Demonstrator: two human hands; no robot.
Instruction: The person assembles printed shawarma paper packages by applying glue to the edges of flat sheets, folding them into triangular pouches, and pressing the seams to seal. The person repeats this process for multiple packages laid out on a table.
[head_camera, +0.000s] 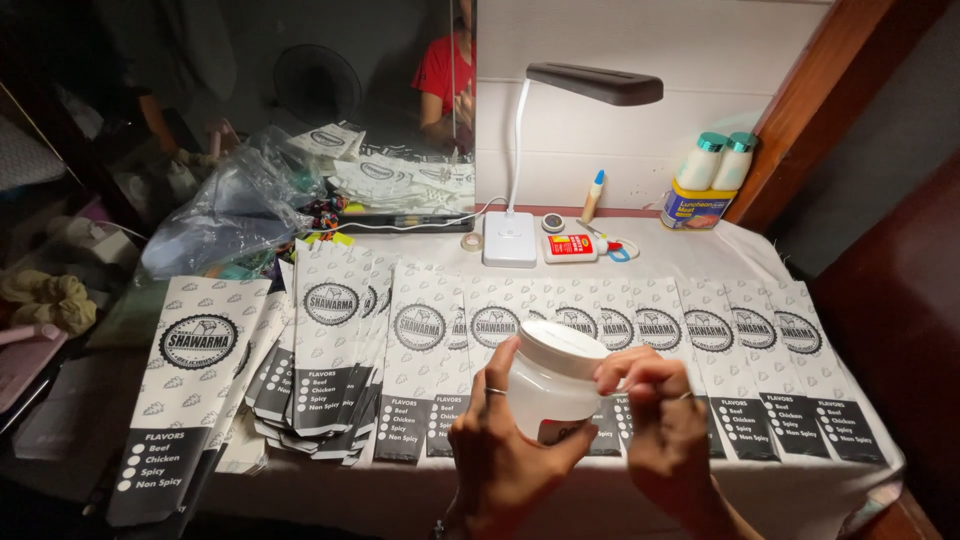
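Jar (552, 385), white-lidded, held above the counter's (700, 250) near edge | left hand (497, 440) wrapped around its body; right hand (655, 420) pinching the lid's (563, 347) rim | paper sleeves (560, 330) lined up beneath | step: apparently working the lid.

The left hand (497, 440) and right hand (662, 432) cover the white plastic jar's (553, 385) lower body, and the bottom edge cuts off both wrists.

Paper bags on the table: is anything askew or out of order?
Yes. The paper bags at right lie in a neat overlapping row, but the left pile is fanned crookedly, and one bag hangs over the table edge.
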